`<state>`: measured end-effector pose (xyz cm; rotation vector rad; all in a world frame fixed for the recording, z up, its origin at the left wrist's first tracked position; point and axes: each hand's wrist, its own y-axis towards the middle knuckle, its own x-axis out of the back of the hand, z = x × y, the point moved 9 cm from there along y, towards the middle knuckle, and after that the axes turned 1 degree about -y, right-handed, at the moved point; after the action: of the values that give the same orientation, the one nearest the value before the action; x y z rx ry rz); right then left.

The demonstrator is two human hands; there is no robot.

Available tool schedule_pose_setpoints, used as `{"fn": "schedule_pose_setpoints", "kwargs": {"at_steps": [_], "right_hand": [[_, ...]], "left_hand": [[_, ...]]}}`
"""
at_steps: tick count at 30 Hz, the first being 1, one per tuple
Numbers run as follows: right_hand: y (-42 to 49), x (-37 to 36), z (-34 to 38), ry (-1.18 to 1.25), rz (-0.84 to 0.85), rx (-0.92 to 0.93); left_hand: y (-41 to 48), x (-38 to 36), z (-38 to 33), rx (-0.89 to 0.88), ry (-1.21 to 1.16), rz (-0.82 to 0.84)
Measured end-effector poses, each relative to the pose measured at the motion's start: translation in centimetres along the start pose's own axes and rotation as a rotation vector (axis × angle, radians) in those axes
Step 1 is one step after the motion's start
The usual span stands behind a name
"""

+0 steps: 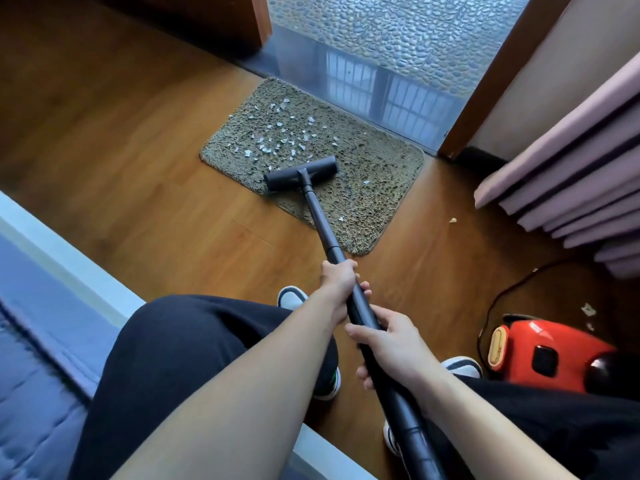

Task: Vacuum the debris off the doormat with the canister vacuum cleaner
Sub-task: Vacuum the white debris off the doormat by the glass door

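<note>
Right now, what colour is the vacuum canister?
Red canister with a cream panel, seen in the head view.

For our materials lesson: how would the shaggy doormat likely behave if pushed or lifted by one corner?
Lifted, the doormat would probably flop: it looks thin, soft and shaggy. Pushed by the vacuum head, it may slide or bunch, as it lies on a smooth wooden floor. It seems light, so suction might lift an edge.

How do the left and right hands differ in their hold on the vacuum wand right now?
The left hand sits farther along the wand, toward the floor head; the right hand is nearer the body. The left hand comes from the wand's left, the right hand from its right. Both curl round the wand.
</note>
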<state>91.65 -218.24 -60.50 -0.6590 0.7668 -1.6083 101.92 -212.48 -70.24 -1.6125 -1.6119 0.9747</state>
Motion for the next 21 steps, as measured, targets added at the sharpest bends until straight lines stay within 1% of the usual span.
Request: {"fn": "schedule_pose_setpoints", "kwargs": {"at_steps": [4, 8, 14, 21], "right_hand": [[1.1, -0.1, 1.1, 0.034, 0.02, -0.012], [0.8, 0.4, 1.0, 0.02, 0.018, -0.026], [-2.1, 1.5, -1.3, -0.006, 0.034, -0.035], [-5.5, 2.7, -5.2, -0.05, 0.02, -0.02]], "left_hand": [[1.3, -0.3, -1.9, -0.026, -0.083, 0.023], [1.4, -0.5, -1.7, -0.018, -0.108, 0.043], [0.3, -0.4, 0.8, 0.023, -0.082, 0.033], [-3.1, -0.5, 5.3, 0.048, -0.054, 0.021]]}}
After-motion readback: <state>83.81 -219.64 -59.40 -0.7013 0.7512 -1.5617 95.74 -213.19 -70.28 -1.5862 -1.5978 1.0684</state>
